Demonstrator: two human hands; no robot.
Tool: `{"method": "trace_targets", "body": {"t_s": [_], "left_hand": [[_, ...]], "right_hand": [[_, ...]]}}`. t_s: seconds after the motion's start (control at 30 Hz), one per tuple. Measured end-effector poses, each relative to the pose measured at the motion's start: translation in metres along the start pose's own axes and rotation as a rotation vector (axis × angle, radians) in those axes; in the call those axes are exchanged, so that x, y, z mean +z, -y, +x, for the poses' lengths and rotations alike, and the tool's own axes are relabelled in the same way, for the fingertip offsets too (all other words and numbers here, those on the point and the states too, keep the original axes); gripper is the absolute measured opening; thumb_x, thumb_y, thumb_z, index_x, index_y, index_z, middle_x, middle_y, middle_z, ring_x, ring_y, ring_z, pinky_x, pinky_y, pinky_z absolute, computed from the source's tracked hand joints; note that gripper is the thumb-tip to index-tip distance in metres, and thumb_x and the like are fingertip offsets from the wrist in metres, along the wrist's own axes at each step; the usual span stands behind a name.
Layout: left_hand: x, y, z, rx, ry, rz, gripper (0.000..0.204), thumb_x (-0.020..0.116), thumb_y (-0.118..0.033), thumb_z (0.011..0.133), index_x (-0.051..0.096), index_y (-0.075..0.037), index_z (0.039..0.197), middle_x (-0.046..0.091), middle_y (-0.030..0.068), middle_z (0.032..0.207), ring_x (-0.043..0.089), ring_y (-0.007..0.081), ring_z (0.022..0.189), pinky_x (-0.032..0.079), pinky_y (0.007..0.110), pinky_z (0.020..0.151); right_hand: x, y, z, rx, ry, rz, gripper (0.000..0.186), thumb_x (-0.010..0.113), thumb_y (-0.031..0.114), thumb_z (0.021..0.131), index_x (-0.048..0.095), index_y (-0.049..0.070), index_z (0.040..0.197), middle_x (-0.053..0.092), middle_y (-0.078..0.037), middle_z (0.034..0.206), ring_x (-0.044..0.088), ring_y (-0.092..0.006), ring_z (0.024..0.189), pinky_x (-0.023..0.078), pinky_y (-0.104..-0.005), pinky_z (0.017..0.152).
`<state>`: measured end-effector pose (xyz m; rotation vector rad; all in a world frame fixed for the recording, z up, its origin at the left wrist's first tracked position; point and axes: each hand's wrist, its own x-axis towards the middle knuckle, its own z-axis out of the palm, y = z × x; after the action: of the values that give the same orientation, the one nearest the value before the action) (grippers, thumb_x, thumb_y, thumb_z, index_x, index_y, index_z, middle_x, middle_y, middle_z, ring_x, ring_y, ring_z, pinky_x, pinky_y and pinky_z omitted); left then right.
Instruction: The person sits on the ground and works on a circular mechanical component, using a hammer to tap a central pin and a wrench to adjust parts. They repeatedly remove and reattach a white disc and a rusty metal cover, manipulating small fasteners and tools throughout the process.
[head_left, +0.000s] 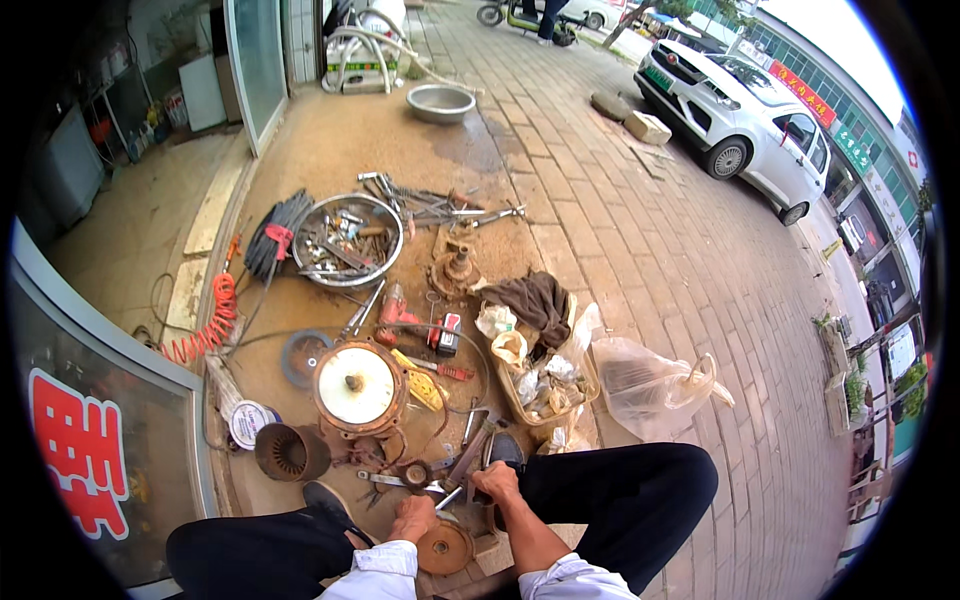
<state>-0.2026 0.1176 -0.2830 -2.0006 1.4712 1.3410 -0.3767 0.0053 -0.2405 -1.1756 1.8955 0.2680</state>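
Observation:
My left hand (414, 516) is low in the middle, fingers curled on something I cannot make out, beside a rusty round disc (445, 548) and a silver wrench (400, 479). My right hand (496, 481), to its right, is closed on a metal piece hidden under the fingers, close to a long dark metal bar (466, 458) and a small rusty ring part (416, 474). Above them lie a round rusty housing with a white face (355, 388), a dark finned cylinder (290, 451), a red cordless drill (395, 320) and a yellow tool (427, 389).
A steel bowl of hardware (348, 240), loose wrenches (440, 205), a red coiled hose (200, 342), a tray of bags and rags (540, 375) and a plastic bag (655, 385) surround me. A glass door (95, 430) stands left. A parked white car (740, 120) is beyond the paving.

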Motion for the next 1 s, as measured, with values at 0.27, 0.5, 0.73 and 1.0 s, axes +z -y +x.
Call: {"method": "trace_targets", "body": {"t_s": [0.27, 0.5, 0.73, 1.0], "left_hand": [[-0.098, -0.043, -0.069, 0.013, -0.026, 0.145, 0.048, 0.074, -0.033, 0.081, 0.077, -0.007, 0.120, 0.073, 0.0182, 0.127, 0.069, 0.0366, 0.121, 0.054, 0.045, 0.099], [-0.150, -0.072, -0.106, 0.150, -0.131, 0.323, 0.047, 0.071, -0.039, 0.082, 0.078, -0.007, 0.117, 0.075, 0.0172, 0.121, 0.070, 0.0349, 0.119, 0.054, 0.044, 0.098], [-0.185, -0.078, -0.133, 0.261, -0.209, 0.293, 0.042, 0.068, -0.039, 0.082, 0.079, -0.005, 0.104, 0.075, 0.0234, 0.107, 0.072, 0.0411, 0.106, 0.056, 0.049, 0.094], [-0.144, -0.006, -0.083, 0.226, 0.053, -0.069, 0.035, 0.067, -0.015, 0.091, 0.073, -0.001, 0.123, 0.077, 0.0159, 0.102, 0.074, 0.0289, 0.089, 0.060, 0.041, 0.079]], "right_hand": [[-0.173, 0.094, -0.090, -0.581, -0.381, -0.050, 0.037, 0.071, 0.026, 0.078, 0.075, -0.010, 0.088, 0.073, -0.034, 0.091, 0.076, -0.0429, 0.088, 0.060, -0.0467, 0.087], [-0.263, 0.111, -0.186, -0.878, -0.333, 0.262, 0.040, 0.075, 0.024, 0.077, 0.064, -0.011, 0.091, 0.067, -0.025, 0.078, 0.069, -0.0321, 0.079, 0.054, -0.0442, 0.077], [-0.243, 0.111, -0.175, -1.055, -0.251, 0.667, 0.027, 0.067, 0.018, 0.088, 0.063, -0.008, 0.092, 0.061, -0.007, 0.074, 0.054, -0.0118, 0.070, 0.047, -0.0361, 0.062], [-0.256, 0.096, -0.190, -1.000, -0.251, 0.792, 0.019, 0.069, 0.015, 0.096, 0.064, -0.003, 0.095, 0.061, -0.005, 0.073, 0.058, -0.0127, 0.055, 0.047, -0.0277, 0.050]]}}
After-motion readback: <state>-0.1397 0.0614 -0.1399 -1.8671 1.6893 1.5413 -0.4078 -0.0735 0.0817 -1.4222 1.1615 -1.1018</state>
